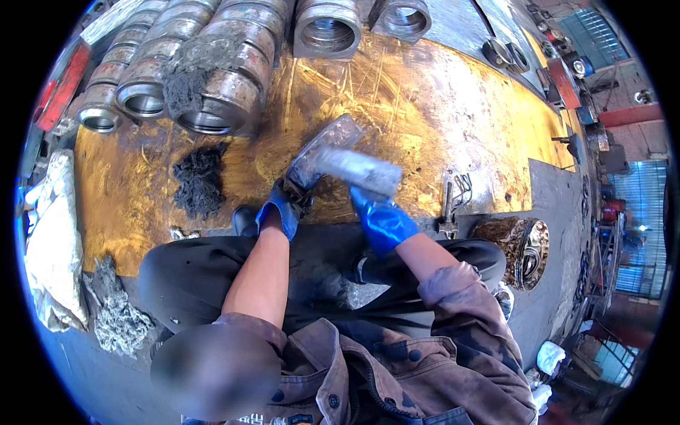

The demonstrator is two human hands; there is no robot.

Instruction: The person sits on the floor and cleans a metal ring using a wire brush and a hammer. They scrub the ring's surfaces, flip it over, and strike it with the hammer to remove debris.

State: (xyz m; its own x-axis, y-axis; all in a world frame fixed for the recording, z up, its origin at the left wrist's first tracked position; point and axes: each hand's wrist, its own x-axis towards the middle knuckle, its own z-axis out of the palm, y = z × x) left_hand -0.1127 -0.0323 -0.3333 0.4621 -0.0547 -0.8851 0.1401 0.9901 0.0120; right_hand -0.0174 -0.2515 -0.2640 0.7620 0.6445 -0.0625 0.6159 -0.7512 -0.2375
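My left hand (285, 207), in a glove with a blue cuff and blackened fingers, is closed around the near end of a dark, greasy metal piece (336, 136) tilted over the yellow board. My right hand (382, 218) wears a shiny blue glove. It grips a flat, light grey slab-like piece (361, 170), smeared by motion, whose kind I cannot make out. That grey piece crosses in front of the dark metal piece; whether they touch is unclear. To the left of my left hand lies a black clump of fibrous rags (200, 180).
Rows of ring-shaped metal housings (234, 78) stand at the far left, a grey rag (202, 60) on them. Two single housings (327, 32) are farther right. A rusty can (513, 248), a small metal tool (448, 212) and a white sack (55, 244) lie around me.
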